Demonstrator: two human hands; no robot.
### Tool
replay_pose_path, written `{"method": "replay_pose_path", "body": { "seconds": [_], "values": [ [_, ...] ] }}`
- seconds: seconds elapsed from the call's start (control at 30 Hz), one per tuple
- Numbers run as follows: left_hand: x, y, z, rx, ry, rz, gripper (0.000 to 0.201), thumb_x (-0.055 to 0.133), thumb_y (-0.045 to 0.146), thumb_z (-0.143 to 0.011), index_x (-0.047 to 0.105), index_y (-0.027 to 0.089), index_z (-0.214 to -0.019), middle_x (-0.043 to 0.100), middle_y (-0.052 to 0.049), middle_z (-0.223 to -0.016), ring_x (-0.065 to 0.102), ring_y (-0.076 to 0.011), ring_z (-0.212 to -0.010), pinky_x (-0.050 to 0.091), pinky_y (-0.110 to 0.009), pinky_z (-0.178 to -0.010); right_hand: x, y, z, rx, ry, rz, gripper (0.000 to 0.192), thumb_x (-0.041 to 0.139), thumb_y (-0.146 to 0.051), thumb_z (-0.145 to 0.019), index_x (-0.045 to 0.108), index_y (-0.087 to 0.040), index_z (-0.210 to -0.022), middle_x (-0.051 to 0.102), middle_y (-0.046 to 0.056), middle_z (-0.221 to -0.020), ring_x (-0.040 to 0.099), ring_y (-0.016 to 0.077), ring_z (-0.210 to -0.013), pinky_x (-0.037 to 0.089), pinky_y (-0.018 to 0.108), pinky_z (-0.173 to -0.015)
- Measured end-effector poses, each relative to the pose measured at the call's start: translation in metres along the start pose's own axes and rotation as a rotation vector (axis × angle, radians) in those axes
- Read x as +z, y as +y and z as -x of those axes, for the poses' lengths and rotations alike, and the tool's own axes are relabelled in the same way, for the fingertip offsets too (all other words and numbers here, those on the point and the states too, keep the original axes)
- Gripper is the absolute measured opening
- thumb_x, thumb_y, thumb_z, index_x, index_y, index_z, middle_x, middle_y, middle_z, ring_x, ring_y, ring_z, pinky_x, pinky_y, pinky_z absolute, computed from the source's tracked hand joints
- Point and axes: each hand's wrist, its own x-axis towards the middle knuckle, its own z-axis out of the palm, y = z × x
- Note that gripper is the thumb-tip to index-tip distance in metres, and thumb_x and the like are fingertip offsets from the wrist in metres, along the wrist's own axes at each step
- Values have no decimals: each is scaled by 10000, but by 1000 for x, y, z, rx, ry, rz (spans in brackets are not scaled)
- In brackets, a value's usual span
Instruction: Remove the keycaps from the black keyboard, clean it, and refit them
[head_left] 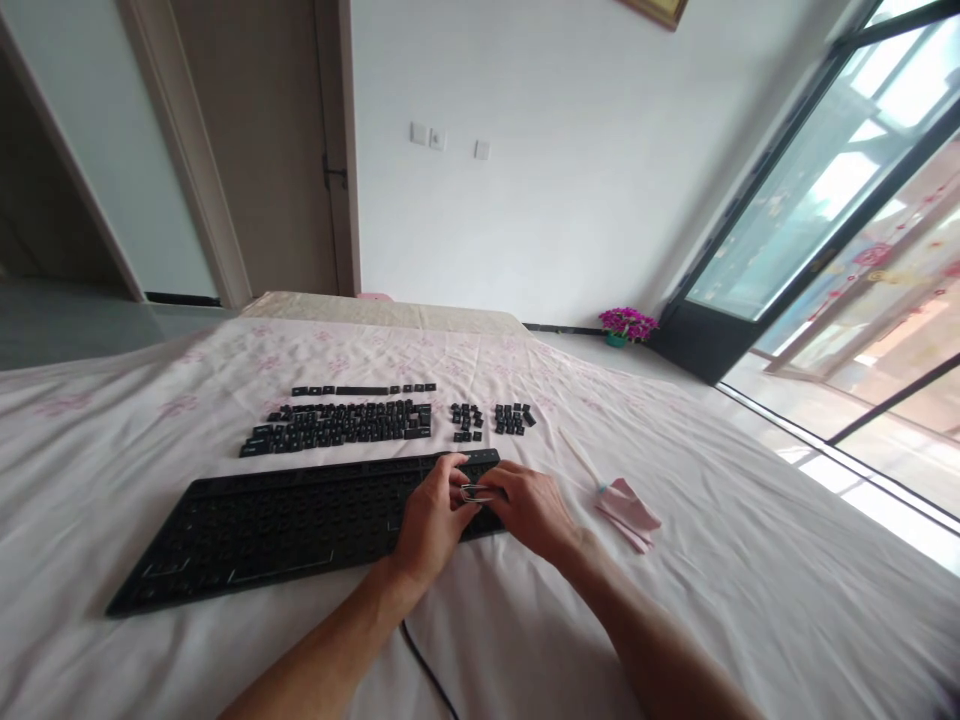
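Hands meet over right end of keyboard [285,525]: left hand [431,520] and right hand [529,510] both pinch a small metal puller [474,493] between fingertips. Keycaps [341,425] lie in rows beyond them; pink cloth [628,512] just right of right hand

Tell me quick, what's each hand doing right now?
Left hand: fingers curled over the right end of the keyboard, touching a small metal tool.
Right hand: fingers pinched shut on the small metal tool.
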Motion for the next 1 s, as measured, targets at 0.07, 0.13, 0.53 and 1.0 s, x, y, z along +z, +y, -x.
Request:
{"method": "replay_pose_path", "body": {
  "seconds": [0.07, 0.13, 0.53, 1.0],
  "values": [
    [1, -1, 0, -7, 3, 25, 518, 679, 142, -720, 497, 231, -1197, 637, -8, -952, 663, -123, -733, 535, -256, -694, 2, 8, -1, 15, 1, -28, 91, 612, -312, -857, 695, -273, -855, 685, -10, -846, 626, 152, -746, 376, 241, -618],
    [1, -2, -1, -4, 8, 49, 513, 658, 150, -746, 483, 230, -1222, 620, -16, -983, 664, -117, -747, 541, -267, -727, 3, 23, -7, 80, 44, -45, 124, 616, -348, -849, 692, -255, -818, 691, -3, -808, 616, 160, -720, 369, 247, -614],
    [2, -6, -3, 125, 10, -110, 234, 547, 101, -788, 625, 198, -987, 649, -27, -925, 641, -131, -771, 520, -273, -757, 23, 106, -49, 379, 147, 125, 229, 545, -372, -879, 733, -243, -899, 715, 26, -796, 634, 174, -733, 354, 240, -595],
    [0, -5, -3, 130, 3, -122, 186, 558, 83, -792, 645, 188, -920, 647, -22, -904, 637, -131, -776, 513, -268, -752, -9, 73, -39, 286, 94, -79, 471, 251, -425, -998, 651, -199, -892, 663, 51, -858, 609, 174, -804, 415, 265, -718]
  ]
}}
